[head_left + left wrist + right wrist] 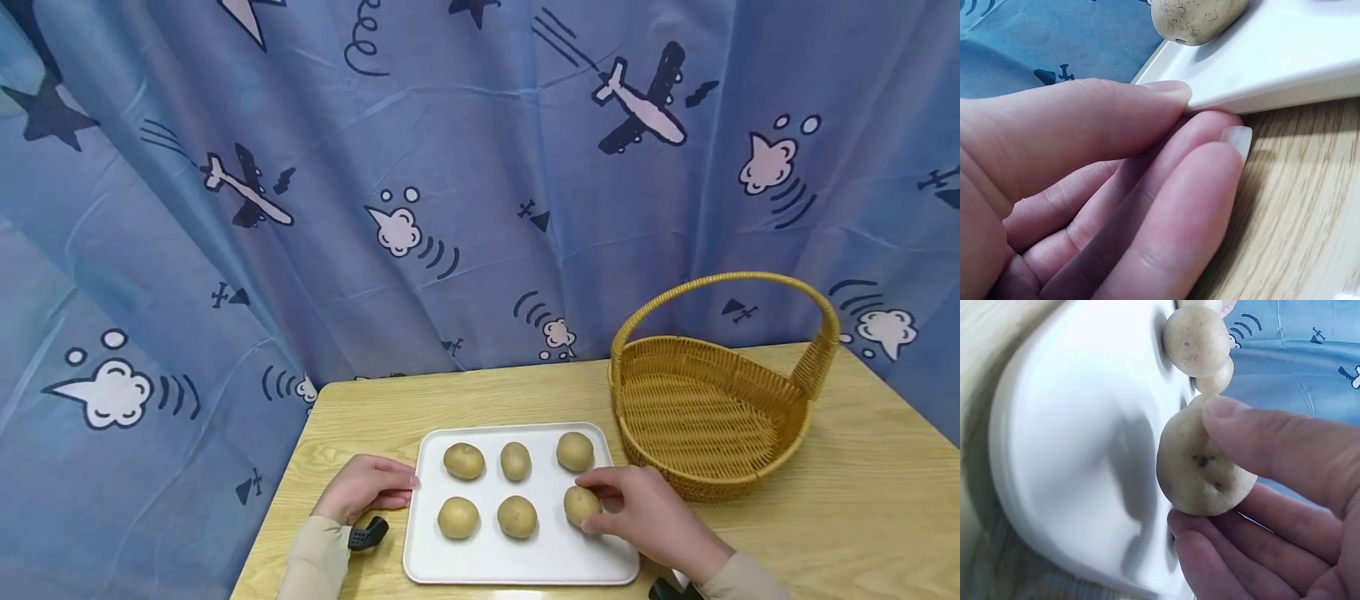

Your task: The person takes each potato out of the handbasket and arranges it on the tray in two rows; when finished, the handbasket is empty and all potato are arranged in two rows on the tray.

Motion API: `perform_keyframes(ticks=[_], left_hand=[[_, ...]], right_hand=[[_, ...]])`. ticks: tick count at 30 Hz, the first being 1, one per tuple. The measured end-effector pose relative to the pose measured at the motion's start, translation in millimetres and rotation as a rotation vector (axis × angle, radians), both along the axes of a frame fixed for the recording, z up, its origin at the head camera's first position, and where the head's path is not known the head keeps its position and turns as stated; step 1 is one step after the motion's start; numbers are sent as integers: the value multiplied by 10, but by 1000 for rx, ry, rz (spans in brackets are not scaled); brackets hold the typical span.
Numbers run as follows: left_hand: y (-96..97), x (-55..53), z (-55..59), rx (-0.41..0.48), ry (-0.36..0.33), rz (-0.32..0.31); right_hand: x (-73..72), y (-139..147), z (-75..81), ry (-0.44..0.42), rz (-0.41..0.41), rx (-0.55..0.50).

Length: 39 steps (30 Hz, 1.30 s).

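A white tray (525, 562) lies on the wooden table, with potatoes in two rows of three. My right hand (656, 518) pinches the front-right potato (581, 506) between thumb and fingers. In the right wrist view, that potato (1200, 469) shows dark marks and casts a shadow on the tray; whether it still touches the tray I cannot tell. With thumb and fingertips, my left hand (367, 490) grips the tray's left rim. The left wrist view shows the thumb at the upper edge of the tray (1260, 69) and fingers beneath, a potato (1197, 19) just beyond.
Right of the tray stands a woven basket (697, 408) with a tall arched handle, nothing visible inside it. Behind the table (465, 400) hangs a blue curtain (480, 208) printed with planes and clouds. The back-right potato (575, 452) sits close to my right fingers.
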<state>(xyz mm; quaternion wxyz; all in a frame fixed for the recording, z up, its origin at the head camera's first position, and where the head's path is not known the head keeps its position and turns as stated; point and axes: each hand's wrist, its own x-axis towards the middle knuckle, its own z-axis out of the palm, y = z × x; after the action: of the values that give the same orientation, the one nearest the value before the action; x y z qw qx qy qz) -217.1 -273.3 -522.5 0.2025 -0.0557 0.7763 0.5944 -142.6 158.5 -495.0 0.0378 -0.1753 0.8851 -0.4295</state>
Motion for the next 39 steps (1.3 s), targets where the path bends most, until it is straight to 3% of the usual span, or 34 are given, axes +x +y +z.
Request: perform_keyframes(ticks=[39], left_hand=[[-23, -15, -9, 18, -6, -3]], right_hand=[[6, -86, 15, -57, -17, 41]])
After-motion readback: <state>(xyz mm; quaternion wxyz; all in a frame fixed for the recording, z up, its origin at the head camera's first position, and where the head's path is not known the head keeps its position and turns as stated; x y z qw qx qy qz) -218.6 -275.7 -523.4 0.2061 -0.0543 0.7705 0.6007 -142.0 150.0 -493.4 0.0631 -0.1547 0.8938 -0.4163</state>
